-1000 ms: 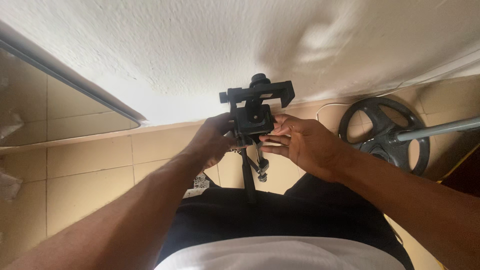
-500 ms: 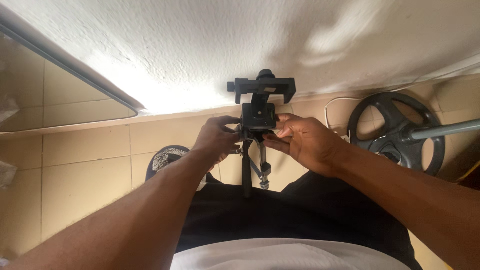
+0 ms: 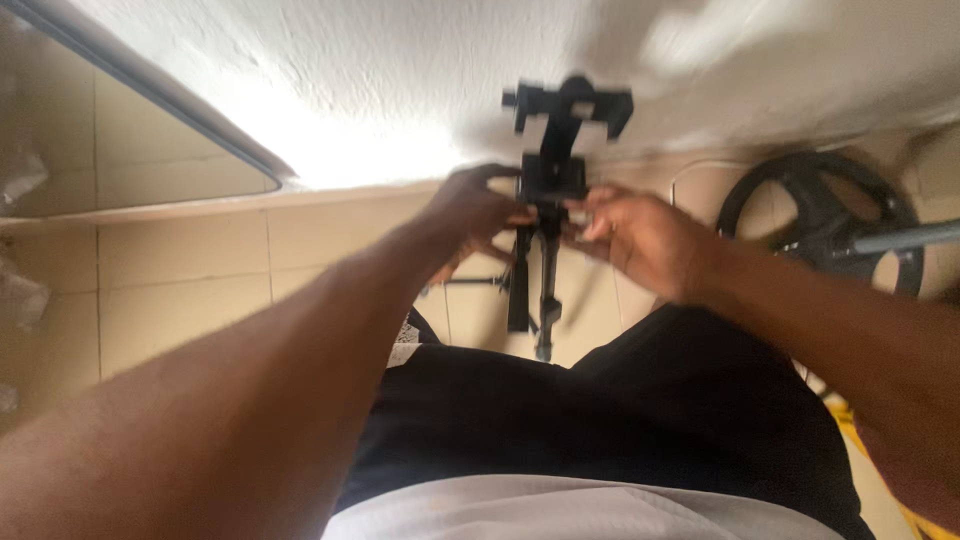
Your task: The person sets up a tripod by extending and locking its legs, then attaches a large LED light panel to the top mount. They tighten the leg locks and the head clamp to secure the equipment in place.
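A small black tripod (image 3: 548,180) with a phone clamp on top stands in front of me over the tiled floor, blurred by motion. My left hand (image 3: 476,212) grips the tripod head from the left side. My right hand (image 3: 640,235) holds it from the right, fingers bent around the head. The folded black legs (image 3: 530,290) hang below my hands, one handle sticking out to the left. My black trousers and white shirt fill the bottom of the view.
A black weight plate on a grey bar (image 3: 820,215) leans at the right by the white wall (image 3: 400,60). A white cable runs along the wall base. A glass pane with a metal frame (image 3: 150,90) is at the left. Beige floor tiles (image 3: 170,280) lie below.
The tripod has moved up and slightly right with both hands still on it. The view has shifted and gone blurry. The legs now hang further from my lap.
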